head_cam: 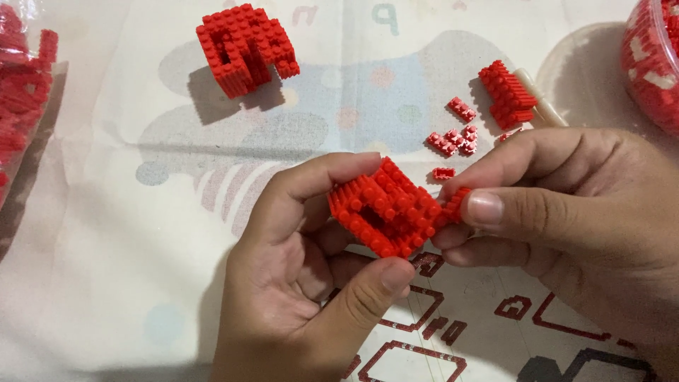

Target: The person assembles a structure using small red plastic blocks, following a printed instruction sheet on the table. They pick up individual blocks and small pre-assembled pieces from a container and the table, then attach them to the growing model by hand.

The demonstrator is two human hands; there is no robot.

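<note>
At the top right corner a clear plastic tub (652, 60) holds a heap of small red and white bricks, and its wall cuts off at the picture's edge. Along the left edge a clear plastic bag (21, 92) lies on the patterned cloth (106, 233), packed with more red pieces. Under the hands a printed sheet (488, 318) shows dark red outline drawings of brick shapes on white.

The left hand (304, 283) grasps a small red brick assembly (385, 209) from below and behind, index finger curled over its top edge and thumb pressed against its lower corner. The assembly sits between both hands, held above the sheet, tilted, with a small square hole in its studded face. The right hand (573, 226) pinches a tiny red brick (455, 204) between thumb and index finger, touching the assembly's right edge.

A larger red brick build (244, 49) stands well apart at top left. Loose red pieces (456, 134) lie near a stacked red block (506, 94) beside a white tool (541, 106)
</note>
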